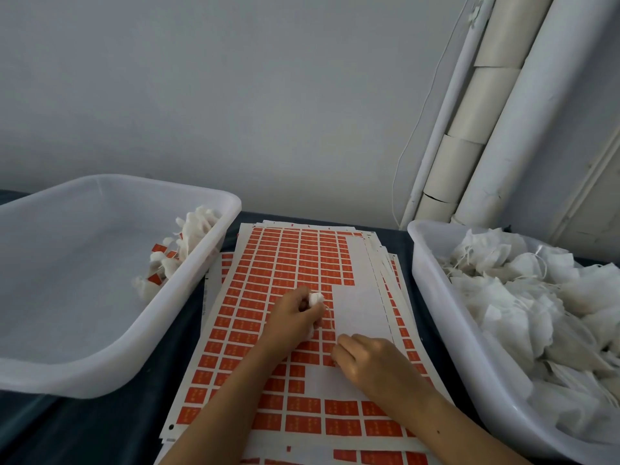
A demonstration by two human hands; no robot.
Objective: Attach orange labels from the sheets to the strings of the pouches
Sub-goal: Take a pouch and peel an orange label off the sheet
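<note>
A stack of sheets [285,263] with rows of orange labels lies on the dark table between two bins. My left hand [295,318] rests on the top sheet and is shut on a small white pouch [315,299], whose thin string [330,315] hangs down toward my right hand. My right hand [365,360] lies on the sheet just below, fingertips pinched at an orange label [330,361] by the sheet's bare white patch. Whether the label is lifted off cannot be seen.
A translucent white bin [100,374] at left holds a few pouches with orange labels [181,253] in its far right corner. A second bin [436,317] at right is piled with unlabelled white pouches [523,297]. White pipes [503,112] lean in the wall corner behind.
</note>
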